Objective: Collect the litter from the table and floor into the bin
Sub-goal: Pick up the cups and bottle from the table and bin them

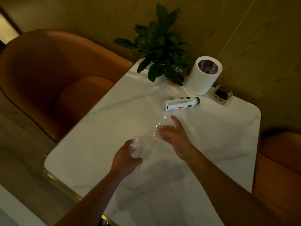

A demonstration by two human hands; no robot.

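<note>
A clear plastic bottle (143, 146) is held above the white marble table (211, 144), lying slanted between my two hands. My left hand (125, 160) grips its lower end. My right hand (174, 134) has its fingers around the crumpled upper end. Beyond the hands a white bottle with a green cap and printed label (180, 104) lies on its side on the table. A small white round bin (202, 75) with a plastic liner stands at the table's far edge by the wall.
A potted green plant (161, 49) stands left of the bin, and a small clear box with dark contents (220, 95) sits to the bin's right. An orange armchair (53, 75) is at the left; another orange seat (280, 168) at the right.
</note>
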